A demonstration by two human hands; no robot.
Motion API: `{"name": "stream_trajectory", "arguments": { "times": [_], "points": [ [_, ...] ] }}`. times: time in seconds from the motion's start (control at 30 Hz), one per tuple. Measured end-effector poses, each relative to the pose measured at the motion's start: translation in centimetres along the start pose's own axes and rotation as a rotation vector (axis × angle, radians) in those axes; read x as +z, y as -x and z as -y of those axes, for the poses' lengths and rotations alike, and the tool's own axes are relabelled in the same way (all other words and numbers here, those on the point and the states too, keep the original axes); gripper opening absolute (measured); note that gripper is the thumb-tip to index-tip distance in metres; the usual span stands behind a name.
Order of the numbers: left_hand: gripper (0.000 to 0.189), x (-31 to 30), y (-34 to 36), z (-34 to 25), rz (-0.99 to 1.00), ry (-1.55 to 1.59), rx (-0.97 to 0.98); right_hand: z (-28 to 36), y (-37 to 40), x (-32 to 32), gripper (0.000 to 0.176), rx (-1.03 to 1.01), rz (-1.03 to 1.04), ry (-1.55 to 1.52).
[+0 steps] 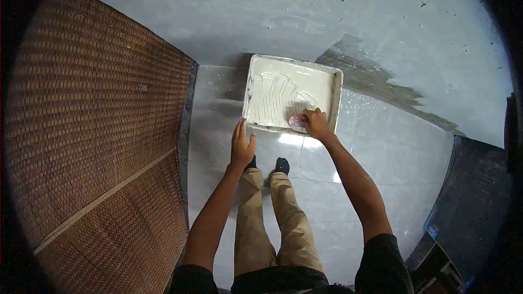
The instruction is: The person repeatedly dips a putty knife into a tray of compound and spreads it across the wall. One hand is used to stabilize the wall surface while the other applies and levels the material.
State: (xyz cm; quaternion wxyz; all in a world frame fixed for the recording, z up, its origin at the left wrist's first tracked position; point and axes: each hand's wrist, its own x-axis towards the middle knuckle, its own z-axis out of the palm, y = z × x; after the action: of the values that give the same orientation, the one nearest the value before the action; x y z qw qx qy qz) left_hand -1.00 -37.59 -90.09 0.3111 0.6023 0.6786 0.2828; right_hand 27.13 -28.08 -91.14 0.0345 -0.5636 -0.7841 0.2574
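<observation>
On the floor (392, 147), right against the wall (272, 11), a tray (294, 61) is lying flat, its ribbed bed showing under a coat of white paint. The person is standing over the tray and bending both arms down to its near edge.

The right hand (316, 122) is curling its fingers over a small pink object (298, 122) and pressing it at the tray's near rim, towards the right corner. What the object is cannot be told, as the hand is covering most of it. The left hand (242, 144) is holding nothing: it is lying flat, fingers straight and together, thumb out, with the fingertips at the tray's near left corner. Whether they are touching the rim cannot be told.

Just nearer than the tray, two feet (282, 164) in dark socks are standing on the tiles, with tan trousers (272, 212) above them.

Left of the tray, a big woven panel (98, 130) is leaning or standing close by, its edge crowding that side. Right of the tray and behind it, a dark patch (376, 81) is running along the foot of the wall. Further right, well apart from the tray, a dark block (474, 196) is sitting at the edge of view. Nothing is lying between the hands and the tray.
</observation>
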Motion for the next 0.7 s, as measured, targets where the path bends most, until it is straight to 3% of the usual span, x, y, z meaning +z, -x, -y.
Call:
{"name": "stream_trajectory", "arguments": {
  "times": [0.17, 0.27, 0.47, 0.53, 0.57, 0.67, 0.7],
  "points": [
    [0.054, -0.8, -0.1, 0.1, 0.027, 0.013, -0.031, 0.4, -2.5, 0.2, 0.026, -0.040, 0.068, -0.031],
    [0.054, -1.8, -0.5, -0.2, 0.020, 0.016, -0.024, 0.2, -4.3, -0.9, 0.028, 0.056, 0.180, -0.138],
    [0.054, -4.9, -1.3, -2.1, 0.010, -0.013, -0.027, 0.8, -5.0, -5.1, 0.034, 0.234, 0.340, -0.563],
    [0.054, -6.3, -2.2, -3.0, -0.007, -0.021, -0.002, 2.2, -3.7, -7.3, 0.040, 0.327, 0.308, -0.949],
    [0.054, -6.9, -2.8, -3.6, -0.003, -0.011, -0.015, 3.0, -3.4, -9.0, 0.058, 0.398, 0.357, -0.971],
    [0.054, -9.6, -4.6, -6.5, -0.021, 0.001, 0.005, 5.3, -2.0, -13.0, 0.043, 0.377, 0.310, -1.342],
    [0.053, -10.7, -5.3, -7.9, -0.030, 0.005, 0.020, 6.1, -1.5, -14.7, 0.043, 0.353, 0.290, -1.337]
  ]
}}
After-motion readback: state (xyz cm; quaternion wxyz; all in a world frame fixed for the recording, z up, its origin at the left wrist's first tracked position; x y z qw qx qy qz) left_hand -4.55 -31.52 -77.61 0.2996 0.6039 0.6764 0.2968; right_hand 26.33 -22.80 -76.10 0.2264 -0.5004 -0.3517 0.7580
